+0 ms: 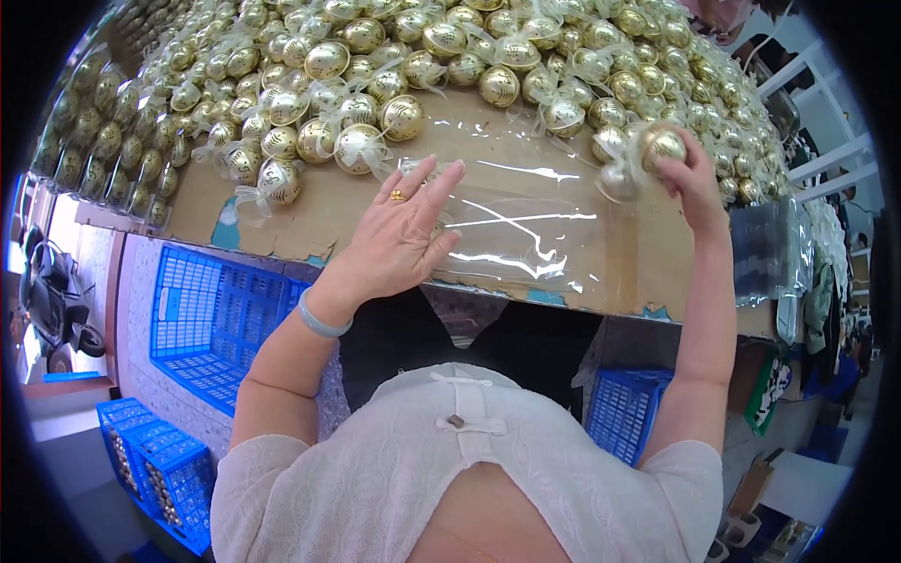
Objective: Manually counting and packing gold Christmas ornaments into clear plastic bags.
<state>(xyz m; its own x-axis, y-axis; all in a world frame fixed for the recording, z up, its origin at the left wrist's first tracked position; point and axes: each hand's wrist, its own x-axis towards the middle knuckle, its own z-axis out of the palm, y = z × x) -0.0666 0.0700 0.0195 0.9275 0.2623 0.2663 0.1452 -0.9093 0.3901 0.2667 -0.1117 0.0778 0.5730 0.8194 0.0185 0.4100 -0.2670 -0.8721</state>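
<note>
My right hand [693,180] has its fingers closed round a shiny gold egg-shaped ornament [663,146] at the right side of the heap. Just below and left of it, a paler ornament [616,180] shows, partly blurred; I cannot tell whether the same hand holds it. My left hand [399,235], with a gold ring and a pale wrist band, is stretched out with fingers apart. It is over the left edge of a clear plastic sheet or bag [526,230] on the cardboard-covered table [310,220]. Another ornament is partly hidden behind its fingers.
A large heap of gold ornaments [441,39] with sheer ribbons covers the table's far side. Packed ornaments [103,141] stand at the left, and clear plastic bags [768,246] lie at the right edge. Blue crates [192,300] stand below the table.
</note>
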